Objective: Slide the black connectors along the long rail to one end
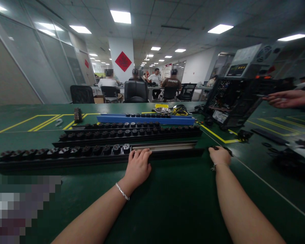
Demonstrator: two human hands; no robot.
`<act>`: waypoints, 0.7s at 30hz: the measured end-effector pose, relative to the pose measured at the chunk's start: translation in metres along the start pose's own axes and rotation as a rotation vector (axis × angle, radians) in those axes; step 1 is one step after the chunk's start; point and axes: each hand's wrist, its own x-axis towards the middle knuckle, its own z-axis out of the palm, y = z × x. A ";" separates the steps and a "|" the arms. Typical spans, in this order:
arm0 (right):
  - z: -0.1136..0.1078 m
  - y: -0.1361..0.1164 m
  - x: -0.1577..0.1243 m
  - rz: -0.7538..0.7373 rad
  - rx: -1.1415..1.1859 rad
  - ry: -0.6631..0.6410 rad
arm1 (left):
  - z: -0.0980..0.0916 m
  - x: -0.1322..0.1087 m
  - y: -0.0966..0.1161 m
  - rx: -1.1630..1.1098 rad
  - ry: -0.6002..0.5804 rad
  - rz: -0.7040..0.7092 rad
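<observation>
My left hand is closed over the near wall of the front black rail, its fingertips reaching into the channel. Left of those fingers, a row of round black parts with slotted tops sits in the rail; several tops look bright silver. A bare metallic stretch of channel shows to the right of the hand. Beyond the rail's right end, my right hand is closed around a small dark object that pokes out on both sides. My fingers hide most of it, so its kind cannot be made out.
Behind lie more filled black rails and a blue rail. A metal dish stands farther back. At right are an open computer case and another person's hand. Yellow tape lines mark the green tabletop.
</observation>
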 end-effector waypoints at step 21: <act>-0.009 -0.014 -0.007 -0.216 0.150 0.208 | 0.000 0.000 -0.002 -0.011 0.001 0.007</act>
